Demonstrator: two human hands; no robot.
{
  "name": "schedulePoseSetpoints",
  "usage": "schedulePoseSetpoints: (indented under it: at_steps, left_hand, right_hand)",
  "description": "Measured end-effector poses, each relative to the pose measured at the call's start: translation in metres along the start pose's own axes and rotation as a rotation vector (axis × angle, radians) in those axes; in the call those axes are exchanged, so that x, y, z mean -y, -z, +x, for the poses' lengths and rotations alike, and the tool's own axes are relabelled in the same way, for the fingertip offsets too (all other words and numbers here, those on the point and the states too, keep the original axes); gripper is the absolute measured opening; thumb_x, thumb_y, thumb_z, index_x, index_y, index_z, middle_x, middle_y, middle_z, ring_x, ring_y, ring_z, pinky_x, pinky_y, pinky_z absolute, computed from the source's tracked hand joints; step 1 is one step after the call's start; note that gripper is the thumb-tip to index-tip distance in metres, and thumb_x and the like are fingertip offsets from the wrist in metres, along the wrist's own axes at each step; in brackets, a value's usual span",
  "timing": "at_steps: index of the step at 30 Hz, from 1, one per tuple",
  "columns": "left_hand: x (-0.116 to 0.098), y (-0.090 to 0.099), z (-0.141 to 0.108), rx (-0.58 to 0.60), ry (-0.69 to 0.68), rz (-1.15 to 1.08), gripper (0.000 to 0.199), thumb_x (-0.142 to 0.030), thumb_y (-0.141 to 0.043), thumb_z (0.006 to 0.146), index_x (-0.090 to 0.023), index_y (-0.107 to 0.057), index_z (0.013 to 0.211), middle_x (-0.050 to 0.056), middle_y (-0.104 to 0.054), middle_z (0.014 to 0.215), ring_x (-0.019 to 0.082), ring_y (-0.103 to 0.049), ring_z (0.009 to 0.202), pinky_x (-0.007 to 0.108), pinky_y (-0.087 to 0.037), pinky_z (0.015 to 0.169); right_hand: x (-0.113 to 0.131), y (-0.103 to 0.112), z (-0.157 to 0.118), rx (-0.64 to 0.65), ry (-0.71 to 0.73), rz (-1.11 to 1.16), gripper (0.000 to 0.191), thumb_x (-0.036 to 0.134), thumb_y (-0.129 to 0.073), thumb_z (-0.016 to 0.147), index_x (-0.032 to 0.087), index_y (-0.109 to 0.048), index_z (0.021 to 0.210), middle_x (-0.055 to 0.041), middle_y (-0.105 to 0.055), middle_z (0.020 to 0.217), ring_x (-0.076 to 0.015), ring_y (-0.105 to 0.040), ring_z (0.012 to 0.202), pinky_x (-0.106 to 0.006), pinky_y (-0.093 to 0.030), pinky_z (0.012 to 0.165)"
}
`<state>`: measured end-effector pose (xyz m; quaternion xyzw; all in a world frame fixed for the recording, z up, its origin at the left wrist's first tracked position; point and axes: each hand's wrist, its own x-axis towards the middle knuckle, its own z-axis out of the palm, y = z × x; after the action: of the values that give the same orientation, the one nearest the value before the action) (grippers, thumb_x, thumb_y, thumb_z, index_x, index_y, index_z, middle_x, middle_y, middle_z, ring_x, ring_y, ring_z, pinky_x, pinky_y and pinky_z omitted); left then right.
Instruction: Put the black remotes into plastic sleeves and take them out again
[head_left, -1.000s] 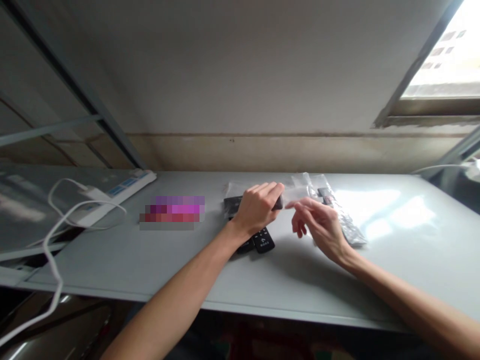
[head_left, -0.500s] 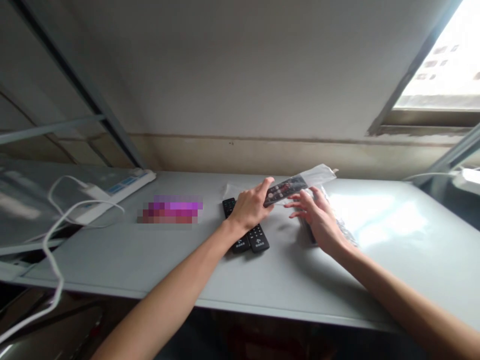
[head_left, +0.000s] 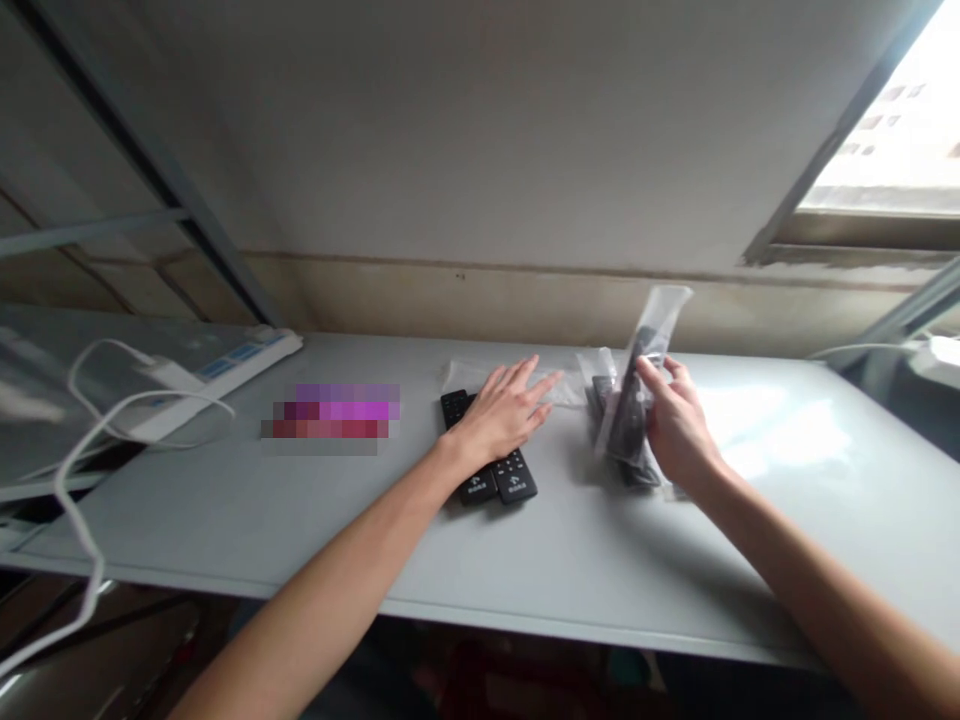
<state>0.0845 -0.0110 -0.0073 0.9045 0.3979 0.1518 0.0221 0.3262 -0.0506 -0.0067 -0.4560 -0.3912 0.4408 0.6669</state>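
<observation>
My right hand (head_left: 681,420) grips a dark remote control in a clear plastic sleeve (head_left: 636,395), tilted upright with the sleeve's loose end at the top. Below and to the left of it another bagged remote (head_left: 598,385) lies on the table, partly covered. My left hand (head_left: 502,410) is spread with its fingers apart and holds nothing. Beneath that hand two black remotes (head_left: 516,482) lie side by side, their upper parts mostly hidden. A flat clear plastic bag (head_left: 559,382) rests just beyond my left fingers.
The grey table (head_left: 330,530) runs along a wall. At the left stand a white power strip (head_left: 262,350) and a looping white cable (head_left: 90,545). A pixelated purple and red item (head_left: 334,412) lies left of the remotes. A metal frame post (head_left: 225,262) rises at the back left.
The bagged remote has passed from my left hand to my right hand and turned from slanted to nearly upright. My left hand has opened and stayed above the two bare remotes.
</observation>
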Motion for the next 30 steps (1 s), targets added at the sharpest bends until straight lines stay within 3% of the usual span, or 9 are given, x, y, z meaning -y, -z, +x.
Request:
schedulePoseSetpoints:
  at_steps: [2,7,12,15,17,21,24,27,30]
  left_hand:
    - [0.002,-0.003,0.0,0.072,0.03,0.004,0.052,-0.039,-0.041,0.114,-0.026,-0.045,0.164,0.019,-0.033,0.175,0.033,-0.034,0.163,0.057,-0.031,0.129]
    - [0.002,-0.007,0.0,0.18,0.065,0.007,0.051,-0.04,-0.039,0.114,-0.022,-0.052,0.159,0.019,-0.043,0.17,0.032,-0.041,0.16,0.053,-0.035,0.128]
    - [0.002,-0.006,0.002,0.156,0.071,0.03,0.046,-0.031,-0.045,0.11,-0.021,-0.059,0.152,0.018,-0.047,0.168,0.033,-0.046,0.156,0.054,-0.039,0.127]
    - [0.002,-0.005,0.003,0.14,0.074,0.053,0.044,-0.03,-0.046,0.11,-0.022,-0.061,0.151,0.016,-0.051,0.166,0.032,-0.049,0.155,0.053,-0.04,0.127]
    - [0.001,-0.005,0.003,0.133,0.079,0.058,0.045,-0.03,-0.046,0.11,-0.022,-0.062,0.151,0.015,-0.052,0.165,0.032,-0.049,0.154,0.053,-0.04,0.127]
    - [-0.001,-0.004,0.003,0.138,0.097,0.052,0.048,-0.03,-0.042,0.11,-0.021,-0.06,0.153,0.015,-0.051,0.166,0.032,-0.049,0.155,0.051,-0.04,0.127]
    - [0.0,-0.005,0.004,0.158,0.104,0.052,0.05,-0.031,-0.039,0.11,-0.02,-0.058,0.155,0.014,-0.049,0.167,0.032,-0.046,0.156,0.051,-0.039,0.128]
    - [0.002,-0.006,0.004,0.172,0.099,0.049,0.051,-0.031,-0.039,0.109,-0.02,-0.056,0.156,0.014,-0.047,0.169,0.031,-0.044,0.158,0.05,-0.037,0.128]
    - [0.004,-0.006,0.004,0.18,0.104,0.046,0.052,-0.03,-0.041,0.108,-0.021,-0.055,0.157,0.014,-0.046,0.169,0.03,-0.043,0.158,0.049,-0.037,0.129]
  right_hand:
    - [0.0,-0.007,-0.009,0.092,-0.028,-0.081,0.058,0.058,-0.08,0.089,0.031,-0.05,0.131,0.0063,-0.065,0.085,-0.0136,-0.062,0.06,-0.024,-0.054,0.05]
    - [0.002,-0.018,-0.023,0.291,0.014,-0.358,0.073,0.053,-0.078,0.09,0.027,-0.044,0.15,0.0018,-0.07,0.089,-0.0176,-0.065,0.067,-0.029,-0.057,0.057]
    - [-0.007,-0.014,-0.022,0.544,0.239,-0.732,0.095,0.029,-0.073,0.085,0.018,-0.026,0.167,-0.0177,-0.069,0.136,-0.0294,-0.074,0.101,-0.046,-0.063,0.087]
    - [-0.014,-0.009,-0.019,0.507,0.419,-0.966,0.097,0.019,-0.061,0.084,0.017,-0.019,0.171,-0.0231,-0.054,0.157,-0.0364,-0.065,0.13,-0.055,-0.055,0.107]
    - [-0.019,-0.006,-0.018,0.473,0.461,-1.074,0.096,0.018,-0.057,0.084,0.016,-0.018,0.172,-0.0242,-0.05,0.159,-0.0378,-0.058,0.14,-0.056,-0.049,0.114]
    - [-0.021,0.0,-0.013,0.487,0.411,-1.241,0.091,0.018,-0.053,0.087,0.013,-0.023,0.172,-0.0217,-0.061,0.137,-0.0352,-0.065,0.124,-0.052,-0.053,0.109]
    - [-0.018,0.003,-0.01,0.503,0.417,-1.322,0.084,0.016,-0.051,0.09,0.009,-0.029,0.171,-0.024,-0.059,0.142,-0.0345,-0.064,0.127,-0.05,-0.052,0.111]
    - [-0.016,0.002,-0.009,0.469,0.443,-1.432,0.077,0.016,-0.053,0.091,0.006,-0.04,0.166,-0.0279,-0.05,0.159,-0.0402,-0.047,0.151,-0.055,-0.042,0.122]
    - [-0.016,0.003,-0.007,0.411,0.448,-1.527,0.068,0.017,-0.055,0.092,0.009,-0.052,0.159,-0.0243,-0.041,0.17,-0.0449,-0.026,0.163,-0.063,-0.034,0.126]
